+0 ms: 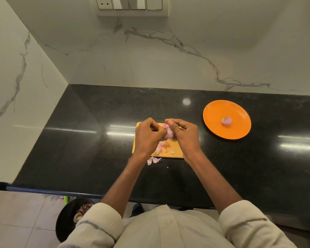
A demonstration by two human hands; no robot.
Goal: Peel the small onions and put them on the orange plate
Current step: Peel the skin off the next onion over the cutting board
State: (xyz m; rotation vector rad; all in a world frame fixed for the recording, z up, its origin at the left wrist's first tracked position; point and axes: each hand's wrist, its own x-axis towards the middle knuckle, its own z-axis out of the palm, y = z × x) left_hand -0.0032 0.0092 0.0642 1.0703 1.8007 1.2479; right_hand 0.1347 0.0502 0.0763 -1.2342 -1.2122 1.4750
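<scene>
A small pink onion (169,132) is held above a wooden cutting board (176,149) in the middle of the black counter. My right hand (185,136) cups it from the right, thumb on its top. My left hand (147,136) pinches at the onion's left side, where a bit of skin shows between the fingertips. One peeled onion (226,121) lies on the orange plate (215,113) to the right of the board. Loose pink skins (161,146) lie on the board, and more skins (153,160) rest on the counter at its near edge.
The black counter (97,140) meets white marble walls at the back and left. A switch panel (131,5) is on the back wall. Below the counter's front edge, a dark round bin (68,217) with scraps stands on the tiled floor.
</scene>
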